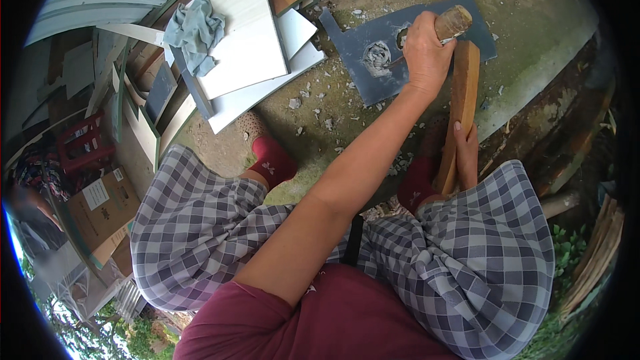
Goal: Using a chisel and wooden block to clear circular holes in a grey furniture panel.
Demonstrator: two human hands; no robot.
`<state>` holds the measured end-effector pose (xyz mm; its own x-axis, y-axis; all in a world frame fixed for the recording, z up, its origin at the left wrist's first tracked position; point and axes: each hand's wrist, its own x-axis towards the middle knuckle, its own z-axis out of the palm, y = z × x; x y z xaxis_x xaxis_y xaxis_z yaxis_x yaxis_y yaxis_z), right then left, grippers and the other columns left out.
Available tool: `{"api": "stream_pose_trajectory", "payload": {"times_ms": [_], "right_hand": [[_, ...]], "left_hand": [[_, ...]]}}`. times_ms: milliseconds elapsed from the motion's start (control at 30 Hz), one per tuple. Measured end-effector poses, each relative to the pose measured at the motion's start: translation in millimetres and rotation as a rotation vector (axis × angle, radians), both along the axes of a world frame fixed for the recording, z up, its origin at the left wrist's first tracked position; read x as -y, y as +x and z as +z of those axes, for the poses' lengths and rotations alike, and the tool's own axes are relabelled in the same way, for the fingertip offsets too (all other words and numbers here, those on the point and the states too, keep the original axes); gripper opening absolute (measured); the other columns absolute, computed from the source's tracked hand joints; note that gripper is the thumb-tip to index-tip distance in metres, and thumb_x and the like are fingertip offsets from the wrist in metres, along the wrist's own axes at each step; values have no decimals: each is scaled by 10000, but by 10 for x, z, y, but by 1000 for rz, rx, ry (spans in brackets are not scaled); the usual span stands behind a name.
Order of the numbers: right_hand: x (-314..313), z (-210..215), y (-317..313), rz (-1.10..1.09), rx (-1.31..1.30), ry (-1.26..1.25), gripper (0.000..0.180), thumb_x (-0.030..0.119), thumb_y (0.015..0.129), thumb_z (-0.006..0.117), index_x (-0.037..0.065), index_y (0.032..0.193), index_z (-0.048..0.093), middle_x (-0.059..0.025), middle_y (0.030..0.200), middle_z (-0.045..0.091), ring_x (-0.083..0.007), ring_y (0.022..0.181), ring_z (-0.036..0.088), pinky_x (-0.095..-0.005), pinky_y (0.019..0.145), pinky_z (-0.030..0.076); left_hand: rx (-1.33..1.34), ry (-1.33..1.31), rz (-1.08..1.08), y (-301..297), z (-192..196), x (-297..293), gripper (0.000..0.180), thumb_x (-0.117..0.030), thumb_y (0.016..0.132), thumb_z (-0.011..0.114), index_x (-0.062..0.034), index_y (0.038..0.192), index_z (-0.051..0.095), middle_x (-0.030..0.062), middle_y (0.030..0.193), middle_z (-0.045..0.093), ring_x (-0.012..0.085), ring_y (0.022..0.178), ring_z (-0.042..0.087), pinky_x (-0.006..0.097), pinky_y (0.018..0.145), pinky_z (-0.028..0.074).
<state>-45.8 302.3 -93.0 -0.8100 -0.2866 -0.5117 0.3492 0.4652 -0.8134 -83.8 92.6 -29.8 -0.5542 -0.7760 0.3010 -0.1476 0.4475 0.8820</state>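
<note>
My left hand [427, 53] is closed around the wooden handle [454, 23] of what looks like a chisel. Its thin blade slants down-left toward a rough, chipped-out round hollow [378, 58] in a dark grey board [353, 37] lying on the ground. Part of a second opening in that board shows beside my fingers. My right hand [467, 150] grips the lower part of a thick wooden bar [467, 80]. The bar's upper end stands close to my left hand and the handle; whether they touch I cannot tell. My right forearm is hidden behind my knee.
Pale chips [295, 103] lie scattered on the concrete. To the left, white panels [243, 33] are stacked with a grey-green rag [195, 33] on top. Farther left are board offcuts, a cardboard box [103, 207] and a red plastic chair [85, 140]. Split wood [593, 253] lies at right.
</note>
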Motion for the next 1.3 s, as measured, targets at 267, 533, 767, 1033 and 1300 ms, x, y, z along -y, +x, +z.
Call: {"api": "stream_pose_trajectory", "payload": {"times_ms": [267, 533, 767, 1033, 1300], "right_hand": [[66, 284, -65, 111, -184, 99, 503, 343, 864, 595, -18, 1182, 446, -158, 1052, 558, -227, 982, 533, -338, 873, 407], [76, 1666, -830, -18, -501, -380, 579, 423, 843, 574, 4, 1205, 403, -120, 891, 538, -180, 651, 532, -287, 585, 442], [216, 2243, -990, -23, -582, -578, 848, 614, 716, 614, -1, 1258, 400, -152, 984, 540, -210, 811, 536, -310, 706, 436], [470, 1720, -595, 206, -118, -71, 445, 354, 895, 514, 46, 1205, 434, -84, 853, 507, -133, 671, 519, -283, 612, 443], [219, 2033, -925, 35, -454, -437, 706, 552, 777, 575, 16, 1203, 404, -109, 895, 514, -165, 704, 517, -292, 616, 426]], "left_hand": [[26, 2, 8, -51, 17, -109, 320, -64, 632, 709, -43, 886, 514, 145, 853, 582, 372, 841, 561, 439, 707, 445], [42, 35, -1, -68, 15, -88, 339, -65, 620, 728, -50, 877, 507, 138, 861, 565, 359, 848, 552, 436, 725, 445], [24, 12, 29, -13, 10, -37, 332, -57, 621, 710, -42, 893, 520, 148, 855, 581, 366, 847, 562, 435, 717, 446], [2, 11, 8, 36, -22, -133, 291, -59, 633, 697, -46, 867, 525, 144, 839, 572, 360, 835, 555, 437, 719, 441], [41, -12, -10, 90, -49, -102, 292, -60, 629, 697, -52, 866, 526, 139, 822, 564, 355, 830, 550, 431, 719, 440]]}}
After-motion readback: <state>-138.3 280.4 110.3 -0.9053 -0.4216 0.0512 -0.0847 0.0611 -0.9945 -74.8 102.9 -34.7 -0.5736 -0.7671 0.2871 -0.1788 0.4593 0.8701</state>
